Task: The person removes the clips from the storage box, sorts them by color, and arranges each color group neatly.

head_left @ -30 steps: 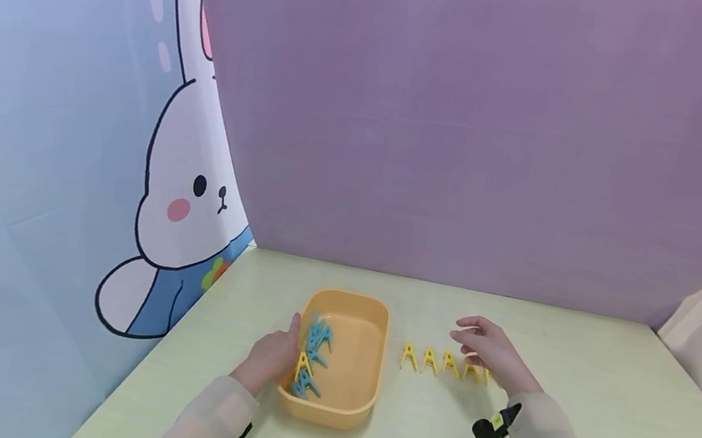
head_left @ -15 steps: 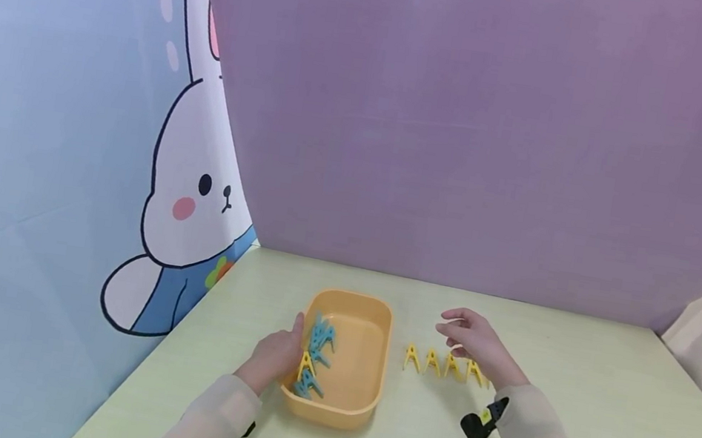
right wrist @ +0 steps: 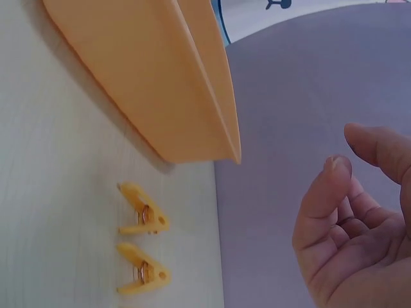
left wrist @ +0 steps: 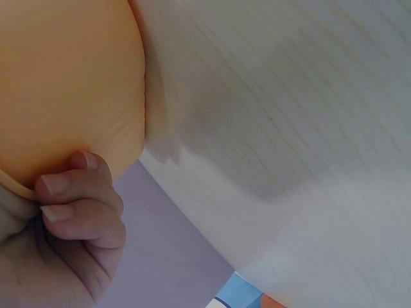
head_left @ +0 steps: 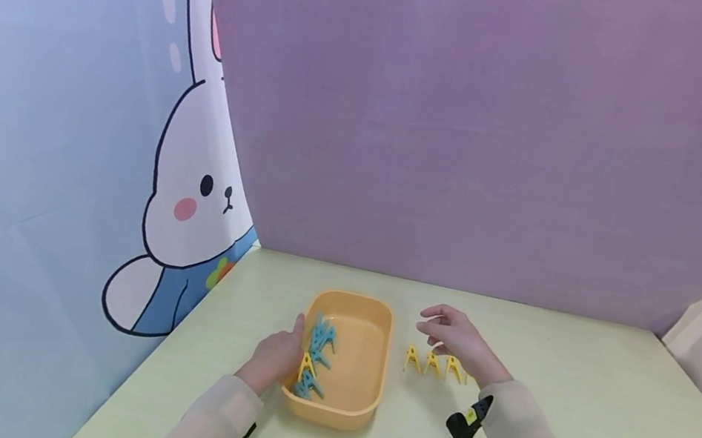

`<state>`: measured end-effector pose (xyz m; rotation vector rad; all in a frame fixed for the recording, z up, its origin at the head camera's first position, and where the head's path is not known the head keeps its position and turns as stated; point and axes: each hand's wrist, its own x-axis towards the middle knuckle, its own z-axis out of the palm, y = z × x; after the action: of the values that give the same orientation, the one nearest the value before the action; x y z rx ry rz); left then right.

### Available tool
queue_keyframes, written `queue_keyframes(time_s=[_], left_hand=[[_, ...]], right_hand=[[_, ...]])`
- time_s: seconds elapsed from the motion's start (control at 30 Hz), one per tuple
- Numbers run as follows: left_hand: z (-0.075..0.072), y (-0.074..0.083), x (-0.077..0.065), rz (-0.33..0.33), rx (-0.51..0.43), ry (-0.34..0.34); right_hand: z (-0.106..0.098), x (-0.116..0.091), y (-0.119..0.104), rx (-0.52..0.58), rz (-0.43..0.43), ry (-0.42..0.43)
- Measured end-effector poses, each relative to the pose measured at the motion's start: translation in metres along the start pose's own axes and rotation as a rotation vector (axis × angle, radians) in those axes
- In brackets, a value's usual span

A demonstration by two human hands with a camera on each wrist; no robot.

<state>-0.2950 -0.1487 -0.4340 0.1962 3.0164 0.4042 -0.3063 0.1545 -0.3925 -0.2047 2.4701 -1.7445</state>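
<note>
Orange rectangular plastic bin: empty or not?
Not empty: blue A-shaped plastic clips and one yellow A-shaped plastic clip lie inside the bin along its left side; the right half looks bare.

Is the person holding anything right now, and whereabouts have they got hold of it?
Yes: the left hand grips the orange bin by the rim on its left side. The right hand holds nothing.

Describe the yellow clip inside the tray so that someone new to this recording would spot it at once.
On the pale table, find the orange tray that the left hand grips. Inside it, along its left side, look toward the near end of the clustered clips. The yellow clip there is the one: its neighbours in the tray are all blue.
</note>
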Motion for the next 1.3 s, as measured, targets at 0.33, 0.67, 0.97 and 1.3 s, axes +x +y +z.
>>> queue_keyframes(time_s=[0.33,0.67,0.97,1.3], left_hand=[[0.000,0.000,0.000,0.006,0.010,0.004],[0.000,0.001,-0.001,-0.038,-0.056,-0.005],[-0.002,0.002,-0.001,-0.100,-0.149,-0.006],[0.000,0.002,0.000,-0.044,-0.047,0.002]], right_hand=[[0.019,0.002,-0.009,-0.002,-0.014,-0.031],[0.034,0.008,-0.014,0.004,-0.006,-0.077],[0.042,0.007,-0.016,0.050,-0.043,-0.140],[0.063,0.012,-0.023,0.007,-0.075,-0.217]])
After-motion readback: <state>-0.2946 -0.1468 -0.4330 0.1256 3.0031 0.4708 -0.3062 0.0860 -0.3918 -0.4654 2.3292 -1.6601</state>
